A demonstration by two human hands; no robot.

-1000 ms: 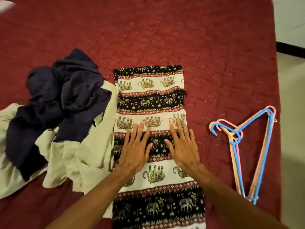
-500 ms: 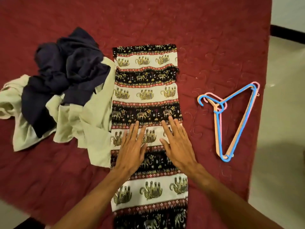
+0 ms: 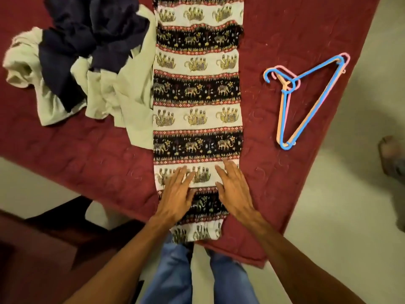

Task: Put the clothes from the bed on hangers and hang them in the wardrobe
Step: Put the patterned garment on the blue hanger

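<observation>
Elephant-print garment (image 3: 197, 93), banded in black and cream, lay stretched flat along the red quilted bed cover (image 3: 87, 154). Its far end ran out of the top of the head view and its gathered near end reached the bed's near edge. On my feed both hands rested on the near part of it. The left hand (image 3: 175, 194) lay palm down with fingers straight and spread across a cream band, and the right hand (image 3: 234, 191) lay the same way just beside it, toward the garment's right edge. Neither hand curled round or pinched the cloth, so I logged both as flat and pressing, not gripping. To the left of the print garment, touching its long edge, a pale cream garment (image 3: 122, 88) lay crumpled, with a dark navy garment (image 3: 87, 29) heaped on top of it. To the right, well apart from the print garment and near the bed's right edge, I counted three plastic hangers (image 3: 316, 70) stacked one on another, blue uppermost over pink and orange, hooks pointing left. Beyond the bed lay a pale floor (image 3: 350, 194). Below the hands I could see the person's blue jeans (image 3: 171, 277) close to the bed's near corner. A dark shape (image 3: 32, 249) at lower left was too dim for me to identify.
</observation>
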